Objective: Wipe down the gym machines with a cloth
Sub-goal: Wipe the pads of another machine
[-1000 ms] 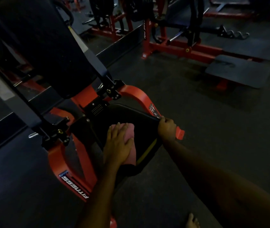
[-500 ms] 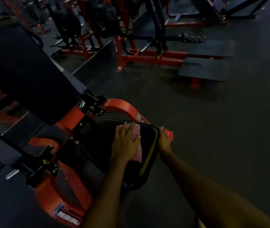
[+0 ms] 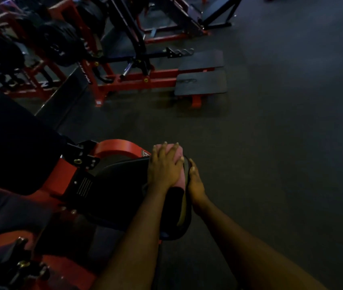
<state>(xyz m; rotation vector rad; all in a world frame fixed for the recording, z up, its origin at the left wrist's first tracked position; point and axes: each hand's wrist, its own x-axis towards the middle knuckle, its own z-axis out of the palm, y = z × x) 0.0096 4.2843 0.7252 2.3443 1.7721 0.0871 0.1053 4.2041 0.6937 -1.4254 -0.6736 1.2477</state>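
A red-framed gym machine fills the left half, with a black padded seat point(image 3: 122, 185) low in the middle and a black back pad point(image 3: 9, 143) to its left. A pink cloth point(image 3: 180, 174) lies on the seat's far right corner. My left hand point(image 3: 163, 166) lies flat on the cloth with fingers straight, pressing it onto the pad. My right hand point(image 3: 195, 183) rests against the seat's right edge, fingers along the rim; its grip is hard to make out in the dim light.
A curved red frame arm point(image 3: 118, 146) passes behind the seat. Another red machine with black foot plates point(image 3: 200, 80) stands beyond, weight plates point(image 3: 57, 42) on racks at upper left. Dark rubber floor point(image 3: 270, 143) spreads to the right.
My left hand has slid the cloth from the seat's middle to its far right corner. My right hand has moved from the red frame end to the seat's right edge.
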